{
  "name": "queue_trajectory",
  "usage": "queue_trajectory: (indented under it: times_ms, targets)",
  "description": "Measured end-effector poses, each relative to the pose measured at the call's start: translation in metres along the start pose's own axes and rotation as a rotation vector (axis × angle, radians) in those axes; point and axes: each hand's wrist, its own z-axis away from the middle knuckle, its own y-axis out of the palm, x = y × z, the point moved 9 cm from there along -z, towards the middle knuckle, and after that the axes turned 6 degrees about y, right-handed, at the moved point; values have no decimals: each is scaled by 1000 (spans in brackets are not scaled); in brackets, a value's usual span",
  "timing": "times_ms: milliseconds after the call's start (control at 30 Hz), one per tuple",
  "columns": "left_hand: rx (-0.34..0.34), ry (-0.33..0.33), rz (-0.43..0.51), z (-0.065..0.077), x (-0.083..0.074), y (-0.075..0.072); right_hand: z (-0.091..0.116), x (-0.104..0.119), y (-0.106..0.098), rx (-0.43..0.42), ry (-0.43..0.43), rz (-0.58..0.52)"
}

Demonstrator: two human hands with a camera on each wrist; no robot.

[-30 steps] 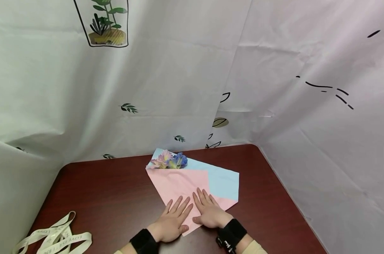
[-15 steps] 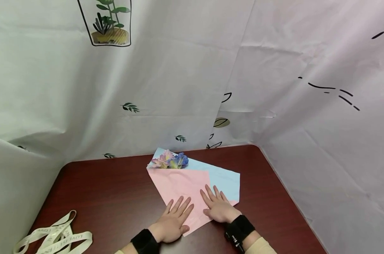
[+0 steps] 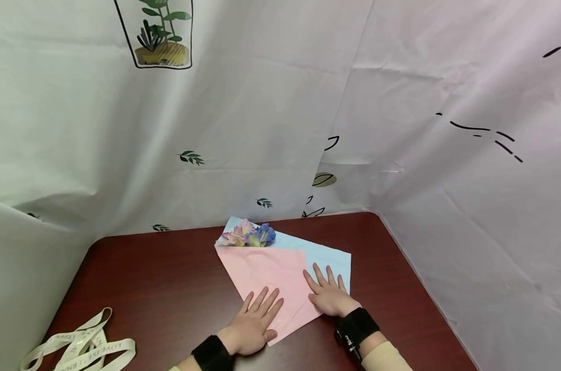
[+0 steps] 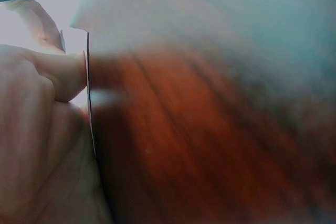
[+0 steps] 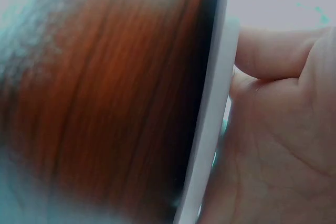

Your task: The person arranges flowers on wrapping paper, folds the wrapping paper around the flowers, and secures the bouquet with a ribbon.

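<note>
A sheet of wrapping paper, pink on one face (image 3: 266, 268) and light blue on the other (image 3: 328, 252), lies folded on the table. From its upper left opening peek artificial flowers (image 3: 248, 235), pink and blue; any stems are hidden under the pink fold. My left hand (image 3: 252, 324) rests flat on the lower left of the pink paper, fingers spread. The right hand (image 3: 332, 298) lies with straight, spread fingers over the right side, where the pink fold meets the blue. In the right wrist view, the palm (image 5: 283, 129) sits close against a pale edge.
A cream ribbon with printed lettering (image 3: 87, 342) lies loosely looped at the table's left front. The dark red wooden table (image 3: 159, 273) meets a white printed cloth (image 3: 243, 129) behind and at both sides.
My right hand has slid rightward across the paper, from beside the left hand to the right side of the fold. The left hand has stayed in place.
</note>
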Motion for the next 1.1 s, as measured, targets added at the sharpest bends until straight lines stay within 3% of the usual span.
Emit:
queue_trajectory:
  times_ms: [433, 733, 900, 1000, 1100]
  targets:
    - [-7, -9, 20, 0, -2, -3, -2, 0, -2, -4, 13, -14]
    - [-19, 0, -68, -5, 2, 4, 7, 0, -10, -16, -62, -65]
    - [-17, 17, -50, -5, 2, 5, 27, -18, -32, -139, -32, -246]
    - [-19, 27, -12, -4, 2, 4, 52, -38, -49, -252, 108, -454]
    - [-28, 37, 5, -2, 3, 1, 76, -52, -55, -292, 273, -749]
